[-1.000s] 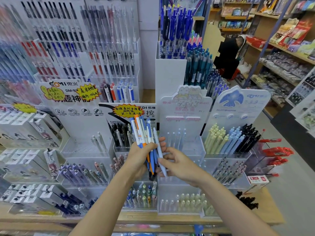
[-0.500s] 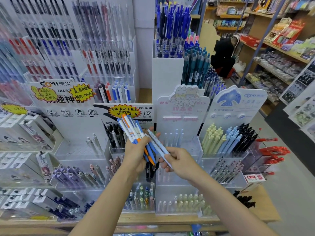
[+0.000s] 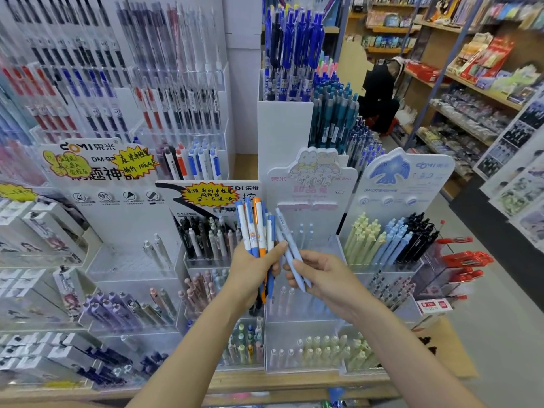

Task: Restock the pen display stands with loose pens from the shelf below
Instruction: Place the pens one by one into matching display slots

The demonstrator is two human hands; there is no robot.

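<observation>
My left hand (image 3: 250,269) grips a bundle of pens (image 3: 255,228), white, blue and orange, held upright in front of the display stands. My right hand (image 3: 323,275) pinches two pale blue pens (image 3: 290,245), which slant up to the left with their tips near the bundle. Behind my hands stands a white display stand with a cartoon header (image 3: 312,178); its clear tiers hold only a few pale pens. To the right, the bird-header stand (image 3: 403,175) holds yellow, light blue and black pens.
A black-and-white header stand (image 3: 206,198) with dark pens is behind my left hand. Acrylic tiers of purple and pink pens (image 3: 126,310) fill the lower left. The wooden shelf edge (image 3: 294,381) runs along the bottom. Red pens (image 3: 465,260) lie at the right. A person in black (image 3: 379,92) crouches in the aisle.
My right hand has drawn the pale blue pens a little away from the bundle, to the right. My left hand has turned the bundle more upright.
</observation>
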